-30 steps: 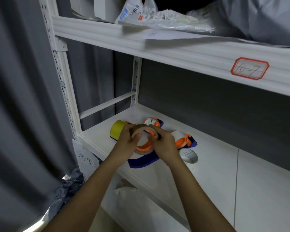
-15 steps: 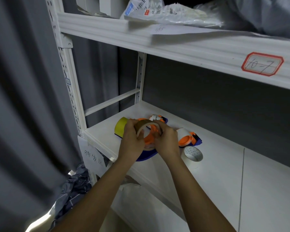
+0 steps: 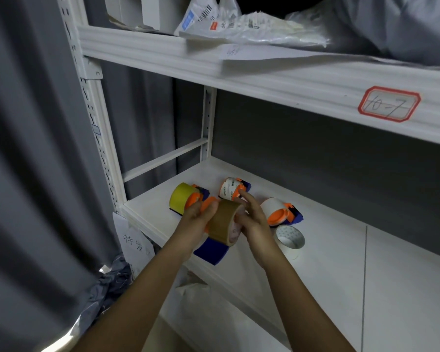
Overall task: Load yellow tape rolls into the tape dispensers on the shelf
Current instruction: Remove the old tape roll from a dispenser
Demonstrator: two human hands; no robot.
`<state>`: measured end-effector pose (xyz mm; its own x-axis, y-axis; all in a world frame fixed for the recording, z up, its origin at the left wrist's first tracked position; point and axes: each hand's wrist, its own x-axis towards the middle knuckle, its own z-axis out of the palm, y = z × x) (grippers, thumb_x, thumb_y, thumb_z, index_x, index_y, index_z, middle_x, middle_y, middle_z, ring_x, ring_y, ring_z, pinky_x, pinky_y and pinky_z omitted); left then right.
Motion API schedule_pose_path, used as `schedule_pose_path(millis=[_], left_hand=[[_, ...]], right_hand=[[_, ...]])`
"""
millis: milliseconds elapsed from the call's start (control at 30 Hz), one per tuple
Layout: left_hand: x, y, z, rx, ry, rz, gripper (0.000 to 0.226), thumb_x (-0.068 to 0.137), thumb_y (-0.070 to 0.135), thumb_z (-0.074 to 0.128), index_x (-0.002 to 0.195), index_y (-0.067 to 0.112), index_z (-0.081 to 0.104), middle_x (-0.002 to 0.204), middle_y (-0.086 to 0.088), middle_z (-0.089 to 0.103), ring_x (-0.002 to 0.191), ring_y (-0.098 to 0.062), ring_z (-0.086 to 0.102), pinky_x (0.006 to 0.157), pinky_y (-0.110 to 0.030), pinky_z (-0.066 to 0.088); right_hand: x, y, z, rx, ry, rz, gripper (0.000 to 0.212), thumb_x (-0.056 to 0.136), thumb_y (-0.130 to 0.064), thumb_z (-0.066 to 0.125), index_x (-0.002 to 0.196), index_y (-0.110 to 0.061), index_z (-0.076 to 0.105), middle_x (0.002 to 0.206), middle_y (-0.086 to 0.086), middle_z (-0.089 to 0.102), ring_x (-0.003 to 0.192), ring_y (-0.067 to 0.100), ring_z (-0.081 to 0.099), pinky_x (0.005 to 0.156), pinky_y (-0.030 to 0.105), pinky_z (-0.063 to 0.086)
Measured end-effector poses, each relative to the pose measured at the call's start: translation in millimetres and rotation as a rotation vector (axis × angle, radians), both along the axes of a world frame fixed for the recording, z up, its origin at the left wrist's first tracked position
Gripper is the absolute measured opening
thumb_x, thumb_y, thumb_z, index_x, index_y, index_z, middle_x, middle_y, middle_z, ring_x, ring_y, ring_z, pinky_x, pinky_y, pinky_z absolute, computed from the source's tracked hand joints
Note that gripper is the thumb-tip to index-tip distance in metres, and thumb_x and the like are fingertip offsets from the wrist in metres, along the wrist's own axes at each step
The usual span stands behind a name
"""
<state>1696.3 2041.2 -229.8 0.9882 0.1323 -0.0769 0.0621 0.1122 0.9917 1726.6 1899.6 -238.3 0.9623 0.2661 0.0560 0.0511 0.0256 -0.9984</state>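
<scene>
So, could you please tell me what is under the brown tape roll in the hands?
Under the brown tape roll shows a blue dispenser lying on the shelf. The hands, left and right, cover how they join.

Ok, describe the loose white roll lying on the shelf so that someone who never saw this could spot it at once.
Start at the white lower shelf, below the beam with the red-bordered label. Just right of the person's right hand, in front of a white-roll dispenser, lies the loose white roll. Unlike its neighbours, it sits in no orange-and-blue dispenser and shows its printed inner core.
</scene>
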Motion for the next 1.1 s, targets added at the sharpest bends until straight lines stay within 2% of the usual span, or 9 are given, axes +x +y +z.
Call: schedule_pose_path(millis=[100, 233, 333, 500, 667, 800, 933, 1033, 1100], left_hand=[[2.3, -1.5, -3.6, 0.024, -0.006, 0.029, 0.017, 0.090, 0.045, 0.049, 0.105, 0.037, 0.050, 0.109, 0.006, 0.059, 0.097, -0.009, 0.055, 0.069, -0.021, 0.042], [4.3, -6.8, -10.0, 0.076, -0.001, -0.021, 0.015, 0.092, 0.046, 0.044, 0.106, 0.042, 0.047, 0.112, 0.010, 0.053, 0.099, -0.007, 0.052, 0.075, -0.020, 0.041], [4.2, -11.6, -16.7, 0.106, 0.008, -0.012, 0.019, 0.093, 0.050, 0.036, 0.110, 0.043, 0.042, 0.104, 0.019, 0.051, 0.095, -0.001, 0.051, 0.077, -0.018, 0.039], [5.0, -14.0, -20.2, 0.238, -0.053, 0.041, 0.012, 0.096, 0.044, 0.039, 0.092, 0.040, 0.050, 0.091, 0.017, 0.057, 0.082, 0.001, 0.056, 0.055, -0.005, 0.043], [13.2, -13.6, -27.8, 0.172, 0.004, 0.150, 0.014, 0.097, 0.044, 0.036, 0.104, 0.036, 0.046, 0.090, 0.016, 0.053, 0.082, -0.001, 0.053, 0.061, -0.015, 0.040], [18.2, -13.7, -25.9, 0.164, -0.063, 0.149, 0.016, 0.096, 0.046, 0.037, 0.087, 0.043, 0.049, 0.089, 0.016, 0.057, 0.082, -0.002, 0.057, 0.060, -0.015, 0.041], [27.4, -12.7, -21.2, 0.057, -0.036, 0.223, 0.017, 0.098, 0.042, 0.034, 0.097, 0.035, 0.049, 0.089, 0.011, 0.056, 0.080, -0.005, 0.055, 0.060, -0.020, 0.041], [35.8, 17.0, -20.7, 0.002, 0.012, 0.335, 0.022, 0.099, 0.042, 0.034, 0.102, 0.027, 0.050, 0.093, 0.002, 0.056, 0.081, -0.014, 0.055, 0.063, -0.028, 0.049], [40.1, 27.8, -19.4, -0.012, -0.004, 0.283, 0.025, 0.099, 0.040, 0.036, 0.113, 0.023, 0.049, 0.094, 0.006, 0.056, 0.082, -0.011, 0.056, 0.052, -0.018, 0.050]], right_hand=[[-3.6, -3.2, -6.3, 0.052, 0.152, 0.058, 0.047, 0.095, -0.034, 0.047, 0.140, -0.039, 0.032, 0.144, -0.002, 0.038, 0.126, 0.021, 0.045, 0.096, 0.042, 0.049], [-11.2, 2.5, -10.6, 0.041, 0.262, 0.140, 0.070, 0.065, -0.072, 0.058, 0.127, -0.055, 0.029, 0.136, -0.009, 0.042, 0.117, 0.016, 0.051, 0.073, 0.037, 0.058], [-9.9, 9.1, -14.0, 0.054, 0.252, 0.058, 0.070, 0.063, -0.070, 0.062, 0.123, -0.049, 0.031, 0.133, -0.005, 0.045, 0.111, 0.017, 0.056, 0.065, 0.034, 0.059], [-8.3, 12.7, -24.3, 0.205, 0.311, -0.085, 0.048, 0.073, -0.051, 0.070, 0.114, -0.043, 0.046, 0.119, 0.002, 0.058, 0.102, 0.020, 0.064, 0.063, 0.031, 0.057], [-10.5, 19.3, -29.4, 0.245, 0.317, -0.122, 0.074, 0.058, -0.057, 0.072, 0.124, -0.039, 0.043, 0.125, 0.005, 0.053, 0.103, 0.024, 0.062, 0.063, 0.031, 0.056], [-5.2, 15.6, -28.1, 0.265, 0.243, -0.150, 0.062, 0.066, -0.053, 0.073, 0.120, -0.041, 0.045, 0.125, 0.004, 0.053, 0.103, 0.025, 0.063, 0.064, 0.034, 0.057], [-2.7, 6.7, -27.5, 0.317, 0.250, -0.227, 0.047, 0.078, -0.046, 0.067, 0.119, -0.042, 0.045, 0.126, 0.005, 0.053, 0.106, 0.026, 0.060, 0.062, 0.032, 0.056], [0.0, -28.6, -31.1, 0.376, 0.233, -0.347, 0.066, 0.068, -0.057, 0.064, 0.127, -0.038, 0.042, 0.128, 0.006, 0.052, 0.106, 0.024, 0.059, 0.059, 0.029, 0.055], [2.4, -49.8, -31.5, 0.228, 0.159, -0.341, 0.072, 0.064, -0.059, 0.066, 0.128, -0.044, 0.038, 0.131, 0.002, 0.046, 0.104, 0.022, 0.057, 0.057, 0.025, 0.054]])
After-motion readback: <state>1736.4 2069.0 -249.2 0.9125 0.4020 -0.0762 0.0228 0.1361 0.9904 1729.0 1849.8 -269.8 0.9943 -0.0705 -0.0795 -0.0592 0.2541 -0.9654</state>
